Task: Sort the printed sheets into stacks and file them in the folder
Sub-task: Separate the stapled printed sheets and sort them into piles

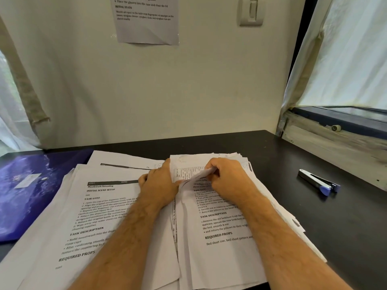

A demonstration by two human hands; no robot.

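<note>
Dark desk (272, 155) against a pale wall (167, 91); window (345, 59) with a curtain to the right, a taped notice (146, 19) and a switch (251, 11) up on the wall. Two stacks of printed sheets cover most of the near desk. Left stack (88, 216): top page headed "Mouthwash Decanting", fanned loosely, long axis running away from the person, tilted a little to the right. Right stack (222, 248): top page on a bedsheet task, also lying lengthwise away from the person, edges ragged, touching or overlapping the left stack along the middle seam. Blue folder (27, 191) lies flat and looks closed at far left, its near edge tucked under the left stack. A stapler (319, 182) sits well apart to the right. Left hand (161, 183): fingers fairly straight, pressing flat across the seam between the stacks, thumb reaching to the right stack's inner edge. Right hand (228, 178): fingers curled, pinching the upper part of the top sheet of the right stack, which is lifted and crumpled at that spot. Judgement: sorting is in hand, filing not begun. The pinched sheet runs from the right fingers back toward the person; if it belongs on the left stack it must cross leftward past the left hand. The folder is nearer the left hand.
</note>
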